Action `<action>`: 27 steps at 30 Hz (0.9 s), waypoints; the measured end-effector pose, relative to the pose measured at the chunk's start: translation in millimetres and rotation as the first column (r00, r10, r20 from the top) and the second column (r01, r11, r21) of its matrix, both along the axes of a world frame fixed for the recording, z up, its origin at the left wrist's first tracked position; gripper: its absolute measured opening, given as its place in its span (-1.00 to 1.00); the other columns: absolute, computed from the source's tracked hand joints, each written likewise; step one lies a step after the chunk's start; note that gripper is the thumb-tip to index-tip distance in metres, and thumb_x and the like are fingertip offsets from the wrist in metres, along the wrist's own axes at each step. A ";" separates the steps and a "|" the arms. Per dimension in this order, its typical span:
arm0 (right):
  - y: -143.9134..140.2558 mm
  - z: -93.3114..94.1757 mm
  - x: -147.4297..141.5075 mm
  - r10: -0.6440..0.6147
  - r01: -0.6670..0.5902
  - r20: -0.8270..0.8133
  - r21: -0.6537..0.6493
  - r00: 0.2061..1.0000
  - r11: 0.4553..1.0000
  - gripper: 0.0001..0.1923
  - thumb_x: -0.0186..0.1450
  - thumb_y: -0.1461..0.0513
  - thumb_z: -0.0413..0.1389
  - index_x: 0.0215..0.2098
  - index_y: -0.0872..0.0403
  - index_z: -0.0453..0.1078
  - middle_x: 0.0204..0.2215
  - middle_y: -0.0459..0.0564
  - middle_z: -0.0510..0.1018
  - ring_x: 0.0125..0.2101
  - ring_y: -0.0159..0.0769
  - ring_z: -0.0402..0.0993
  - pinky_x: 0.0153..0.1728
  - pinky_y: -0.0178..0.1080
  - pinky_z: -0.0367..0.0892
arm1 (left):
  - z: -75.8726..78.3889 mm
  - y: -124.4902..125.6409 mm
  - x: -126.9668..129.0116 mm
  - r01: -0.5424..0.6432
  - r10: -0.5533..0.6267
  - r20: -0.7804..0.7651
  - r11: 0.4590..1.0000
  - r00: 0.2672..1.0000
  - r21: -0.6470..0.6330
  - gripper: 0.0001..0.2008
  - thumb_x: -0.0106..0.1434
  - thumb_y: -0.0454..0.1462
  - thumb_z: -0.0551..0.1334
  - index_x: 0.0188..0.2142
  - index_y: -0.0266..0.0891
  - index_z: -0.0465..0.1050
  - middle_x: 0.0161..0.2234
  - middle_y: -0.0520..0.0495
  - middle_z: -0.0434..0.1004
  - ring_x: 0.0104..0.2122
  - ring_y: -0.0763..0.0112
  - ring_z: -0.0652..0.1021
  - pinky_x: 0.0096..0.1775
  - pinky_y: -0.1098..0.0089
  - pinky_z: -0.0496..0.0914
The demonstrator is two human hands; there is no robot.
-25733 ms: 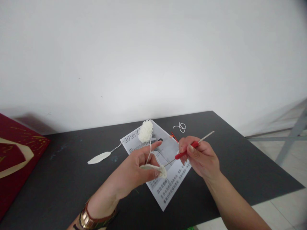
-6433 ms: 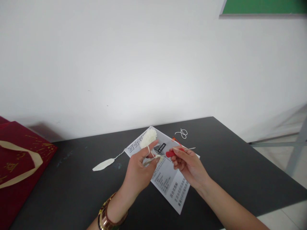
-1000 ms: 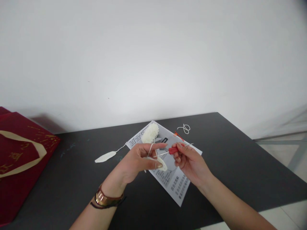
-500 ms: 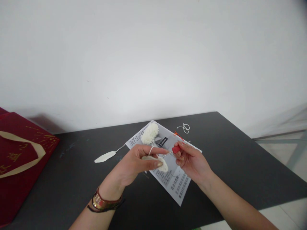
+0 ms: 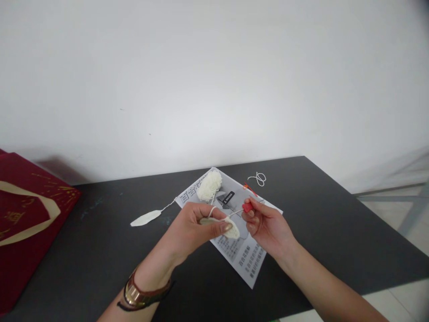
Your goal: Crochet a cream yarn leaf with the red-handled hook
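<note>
A dark surface [image 5: 335, 232] spans the lower frame, a red bag [image 5: 22, 268] at far left, a printed sheet [image 5: 241, 255] at centre. Over the sheet are the left hand [image 5: 189, 230] and right hand [image 5: 271, 228], fingers nearly closed. A white yarn ball [image 5: 209, 185] sits on the sheet's upper part. Mid-frame, the left hand pinches a white crocheted piece [image 5: 232, 231]; the right grips a red-handled hook [image 5: 247, 207] whose shaft reaches that piece.
</note>
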State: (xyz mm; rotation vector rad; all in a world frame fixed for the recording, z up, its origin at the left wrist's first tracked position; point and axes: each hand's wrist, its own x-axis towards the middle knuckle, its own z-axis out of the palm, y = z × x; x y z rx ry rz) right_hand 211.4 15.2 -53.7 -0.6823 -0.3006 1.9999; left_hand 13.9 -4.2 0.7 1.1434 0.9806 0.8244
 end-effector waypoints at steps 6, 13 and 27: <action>-0.5 1.5 -1.1 0.018 -0.017 -0.030 0.041 0.999 0.999 -0.89 0.11 0.27 0.28 -0.44 0.20 0.50 -0.68 -0.16 0.42 -0.69 -0.55 0.30 -0.70 -0.51 0.33 | -2.4 -2.1 -0.2 0.039 -0.030 0.134 0.997 0.991 -0.069 -0.92 0.05 -0.24 0.42 -0.46 -0.20 0.62 -0.51 0.02 0.60 -0.50 0.51 0.46 -0.39 0.48 0.29; -1.6 2.5 -0.7 -0.011 0.009 0.017 0.106 1.000 0.994 -0.86 0.11 0.23 0.29 -0.45 0.18 0.50 -0.69 -0.15 0.44 -0.70 -0.53 0.29 -0.70 -0.50 0.32 | -0.4 -3.3 -3.3 0.086 -0.080 0.145 0.995 0.986 -0.042 -0.91 0.10 -0.25 0.38 -0.46 -0.23 0.62 -0.53 0.03 0.56 -0.50 0.53 0.42 -0.37 0.48 0.27; -5.6 4.6 -2.5 -0.056 0.046 0.053 0.165 0.997 0.985 -0.85 0.13 0.23 0.28 -0.45 0.20 0.51 -0.70 -0.14 0.43 -0.70 -0.53 0.30 -0.70 -0.49 0.35 | 2.4 -2.1 -3.5 0.131 -0.126 0.143 0.991 0.982 -0.026 -0.84 0.14 -0.24 0.35 -0.49 -0.30 0.59 -0.56 0.02 0.49 -0.52 0.53 0.38 -0.39 0.48 0.22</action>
